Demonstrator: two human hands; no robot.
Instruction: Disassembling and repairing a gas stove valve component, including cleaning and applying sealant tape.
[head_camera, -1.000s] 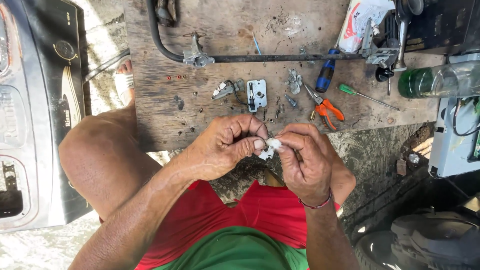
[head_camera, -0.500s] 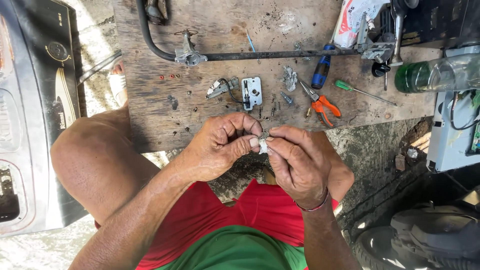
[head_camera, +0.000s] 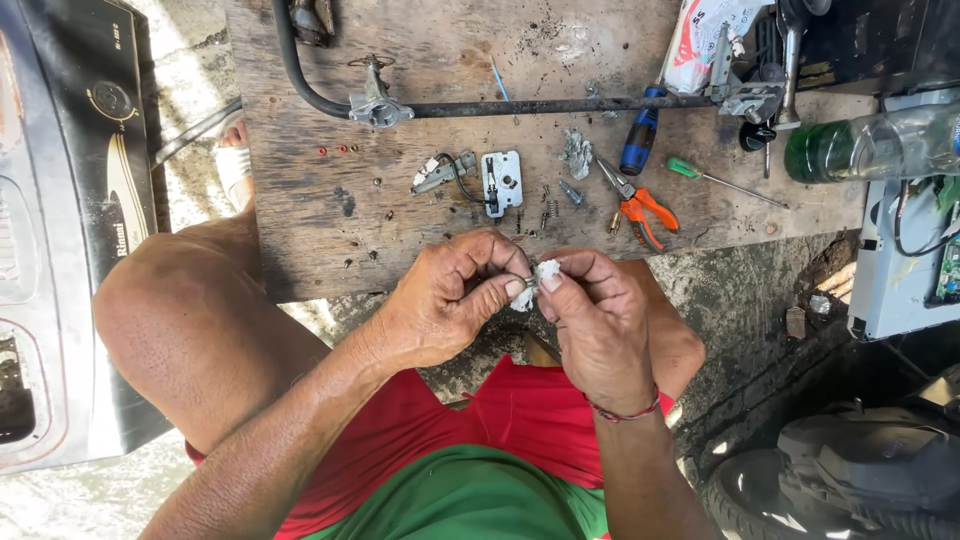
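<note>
Your 2 hands meet just above your knees, over the near edge of the tabletop (head_camera: 300, 250). Your left hand (head_camera: 440, 300) curls in, thumb and forefinger pinched on a small metal part (head_camera: 527, 284) at its tip. Your right hand (head_camera: 600, 320) holds a white wad (head_camera: 547, 270) between thumb and fingertips, pressed against that part, so both grips are clenched and touching each other. What the part is exactly is too small to tell. A red cord bracelet (head_camera: 625, 412) sits on your right wrist.

Just beyond your knuckles, on the worn wood, lie 2 small springs (head_camera: 545, 215) and a white plate (head_camera: 501, 183) with a black wire running to a metal bracket (head_camera: 440, 172) on its left. To the right of the plate rest a grey crumpled scrap (head_camera: 578, 153) and orange pliers (head_camera: 640, 212), tips pointing up-left. A green screwdriver (head_camera: 712, 180) lies further right, and a blue screwdriver (head_camera: 640, 135) stands just behind the pliers.

Farther back, a dark pipe (head_camera: 560, 105) runs across the board with a valve (head_camera: 375, 100) on it, bending into a black hose (head_camera: 290, 60). At the far right lies a green bottle (head_camera: 870, 148) on its side. A stove panel (head_camera: 70, 230) lies along your left.
</note>
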